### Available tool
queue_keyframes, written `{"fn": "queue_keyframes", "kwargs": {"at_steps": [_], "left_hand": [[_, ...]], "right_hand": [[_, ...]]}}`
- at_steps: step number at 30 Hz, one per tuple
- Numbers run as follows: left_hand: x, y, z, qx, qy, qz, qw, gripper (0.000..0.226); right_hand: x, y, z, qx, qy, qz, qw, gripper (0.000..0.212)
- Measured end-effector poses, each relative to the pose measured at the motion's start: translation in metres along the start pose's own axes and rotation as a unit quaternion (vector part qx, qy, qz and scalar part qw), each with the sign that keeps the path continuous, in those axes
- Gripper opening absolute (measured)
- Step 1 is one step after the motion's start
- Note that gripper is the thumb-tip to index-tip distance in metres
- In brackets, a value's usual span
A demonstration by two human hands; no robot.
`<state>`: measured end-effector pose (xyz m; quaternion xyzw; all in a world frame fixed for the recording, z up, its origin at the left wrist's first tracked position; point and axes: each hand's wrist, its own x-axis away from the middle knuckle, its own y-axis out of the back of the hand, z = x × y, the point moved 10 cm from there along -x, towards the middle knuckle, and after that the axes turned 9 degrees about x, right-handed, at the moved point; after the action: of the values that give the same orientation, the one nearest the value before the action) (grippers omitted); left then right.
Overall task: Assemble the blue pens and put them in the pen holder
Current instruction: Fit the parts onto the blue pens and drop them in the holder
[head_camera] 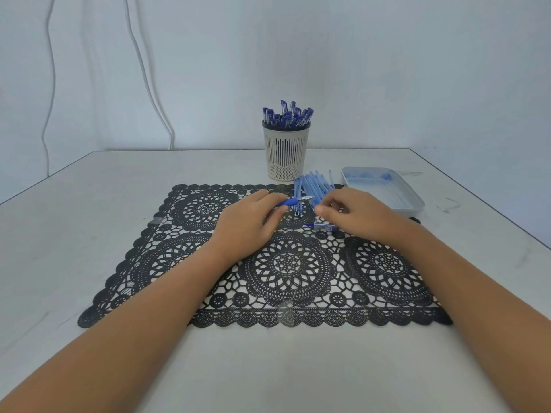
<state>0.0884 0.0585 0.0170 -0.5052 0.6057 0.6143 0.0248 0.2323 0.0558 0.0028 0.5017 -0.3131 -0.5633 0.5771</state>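
Mid-assembly: left hand (247,222) grip clamped on pen barrel (287,202), right hand (354,213) at tube pile (313,186) (grip state unclear), next likely pinching one tube free.

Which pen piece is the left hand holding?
The dark-blue grip piece with the silver tip, pinched in the left hand; the pale-blue tubes beside it lie loose on the mat.
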Motion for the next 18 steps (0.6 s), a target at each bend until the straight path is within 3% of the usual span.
{"fn": "queue_keyframes", "kwargs": {"at_steps": [4,7,11,18], "left_hand": [[0.000,-0.003,0.004,0.005,0.017,0.014,1.000,0.025],[0.001,-0.003,0.004,0.009,0.022,0.018,1.000,0.025],[0.001,-0.004,0.005,0.009,0.026,0.027,0.999,0.025],[0.002,-0.004,0.004,0.018,0.015,0.025,0.999,0.024]], "right_hand": [[0.001,-0.014,-0.001,0.066,0.033,0.063,0.995,0.024],[-0.001,-0.007,0.002,0.068,0.036,0.013,0.997,0.018],[0.001,0.013,0.000,-0.013,0.014,-0.054,0.998,0.018],[0.003,0.020,0.008,-0.047,0.034,-0.087,0.995,0.018]]}}
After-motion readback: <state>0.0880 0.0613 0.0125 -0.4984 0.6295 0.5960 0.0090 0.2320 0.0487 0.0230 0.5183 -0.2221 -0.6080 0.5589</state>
